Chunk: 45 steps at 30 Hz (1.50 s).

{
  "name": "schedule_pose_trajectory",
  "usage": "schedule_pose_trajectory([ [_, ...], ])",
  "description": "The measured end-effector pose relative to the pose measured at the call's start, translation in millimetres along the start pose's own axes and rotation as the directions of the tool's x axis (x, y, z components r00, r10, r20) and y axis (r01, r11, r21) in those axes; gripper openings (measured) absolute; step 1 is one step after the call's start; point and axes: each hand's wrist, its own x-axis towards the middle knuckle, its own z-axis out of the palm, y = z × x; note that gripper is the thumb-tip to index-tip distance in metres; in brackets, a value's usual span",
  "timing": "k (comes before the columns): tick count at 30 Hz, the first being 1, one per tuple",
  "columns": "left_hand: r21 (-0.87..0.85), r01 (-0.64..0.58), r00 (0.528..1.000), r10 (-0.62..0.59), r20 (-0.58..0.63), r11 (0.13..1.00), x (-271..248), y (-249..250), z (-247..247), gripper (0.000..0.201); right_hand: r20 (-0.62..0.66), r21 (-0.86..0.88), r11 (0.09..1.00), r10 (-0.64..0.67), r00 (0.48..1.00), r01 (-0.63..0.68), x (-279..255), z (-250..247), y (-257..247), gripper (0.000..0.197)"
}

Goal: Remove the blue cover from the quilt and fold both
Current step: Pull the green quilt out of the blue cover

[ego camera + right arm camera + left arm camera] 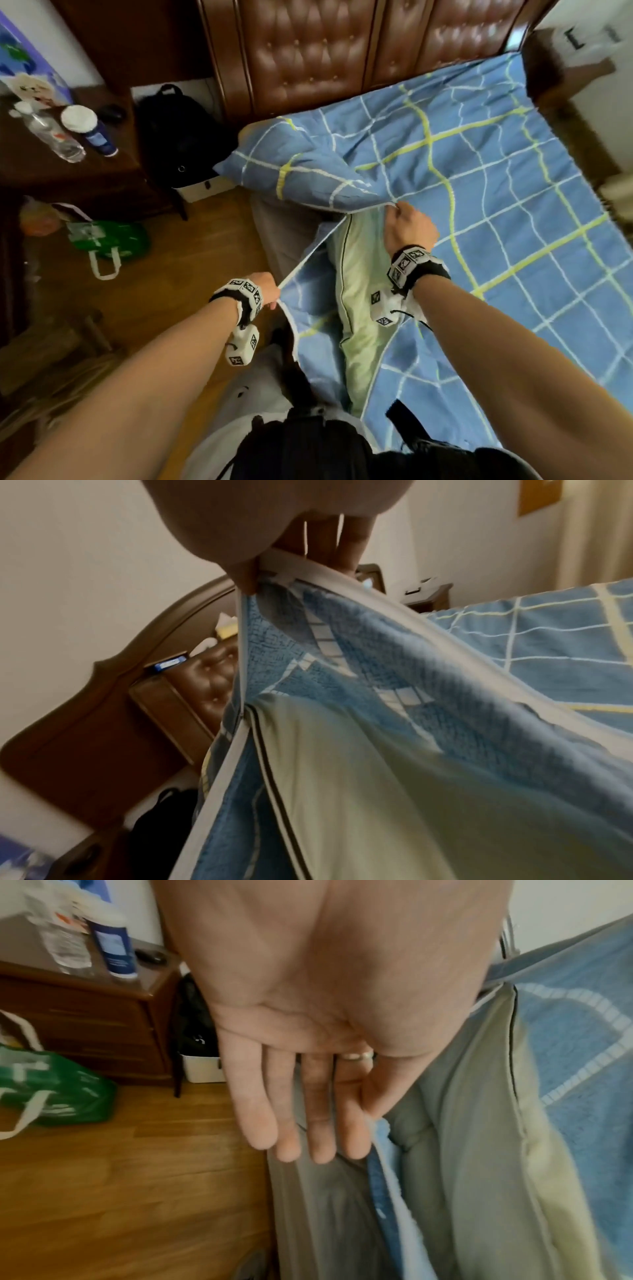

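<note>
The blue checked cover [496, 205] lies spread over the bed, and its side opening is pulled apart. Inside the gap the pale green quilt [359, 291] shows, edged with dark piping. My left hand [269, 291] pinches the lower white-taped edge of the opening, near the bed's side. In the left wrist view the thumb presses the cover's edge [377, 1131] against the otherwise straight fingers [322, 1123], with the quilt [479, 1123] beside them. My right hand [407, 224] grips the upper edge and lifts it; its fingers [346, 542] curl round the white band of the cover [377, 669] above the quilt [377, 777].
A brown padded headboard [342, 51] stands at the far end. To the left, a dark nightstand [68, 171] carries a clear bottle [54, 133] and a blue container [92, 132]. A black backpack [178, 137], a white box [202, 190] and a green bag [109, 240] sit by the wooden floor.
</note>
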Motion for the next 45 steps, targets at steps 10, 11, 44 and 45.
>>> schedule_pose_trajectory([
  [10, -0.021, -0.383, 0.788, 0.315, -0.529, 0.924, 29.6, 131.1, -102.0, 0.058, -0.143, 0.108, 0.955, -0.258, 0.955, 0.275, -7.9, -36.8, -4.2, 0.032],
  [11, 0.000, -0.387, 0.766, 0.322, -0.556, 0.922, 30.1, 137.7, -105.8, 0.052, -0.154, 0.086, 0.960, -0.250, 0.956, 0.265, -6.8, -41.5, -2.6, 0.032],
  [44, -0.324, 0.020, 0.968, -0.099, -0.229, 0.946, 74.7, 36.5, -73.3, 0.024, -0.230, 0.150, 0.946, 0.316, 0.920, -0.288, 23.6, -76.4, 47.5, 0.039],
  [45, -0.322, 0.011, 0.966, -0.093, -0.242, 0.947, 73.0, 43.6, -73.1, 0.025, -0.218, 0.138, 0.955, 0.289, 0.932, -0.264, 21.9, -75.2, 48.6, 0.037],
])
